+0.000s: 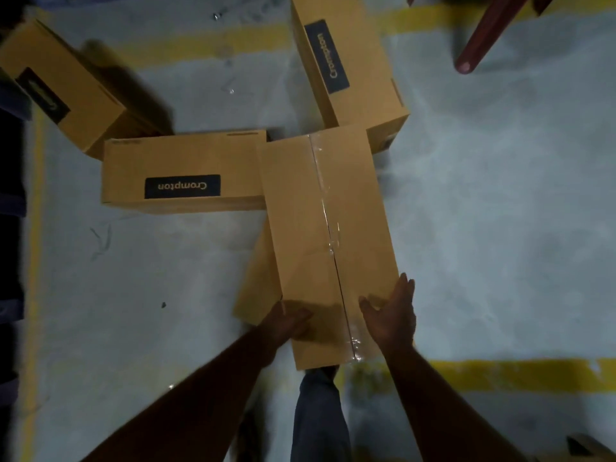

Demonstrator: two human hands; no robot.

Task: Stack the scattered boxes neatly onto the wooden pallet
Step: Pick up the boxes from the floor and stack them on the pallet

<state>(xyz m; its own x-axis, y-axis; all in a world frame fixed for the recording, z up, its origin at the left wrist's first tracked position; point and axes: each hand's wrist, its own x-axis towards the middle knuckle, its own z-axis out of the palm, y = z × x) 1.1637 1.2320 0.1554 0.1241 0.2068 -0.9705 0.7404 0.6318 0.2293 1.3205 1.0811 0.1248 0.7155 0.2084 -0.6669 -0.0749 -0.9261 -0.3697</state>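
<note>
Here I look down on the long tan cardboard box with clear tape along its seam [320,235]; its long axis runs from 12 to 6 o'clock, near end toward me, over the grey concrete floor [500,195]. My left hand [291,323] curls round its near left edge and grips it. My right hand [391,315] is flat and released against the right side, fingers straight. Both hands are equally near. Three more tan boxes lie at 9, 10 and 12 o'clock. The wooden pallet is not in view, and whether the box is lifted I cannot tell.
</note>
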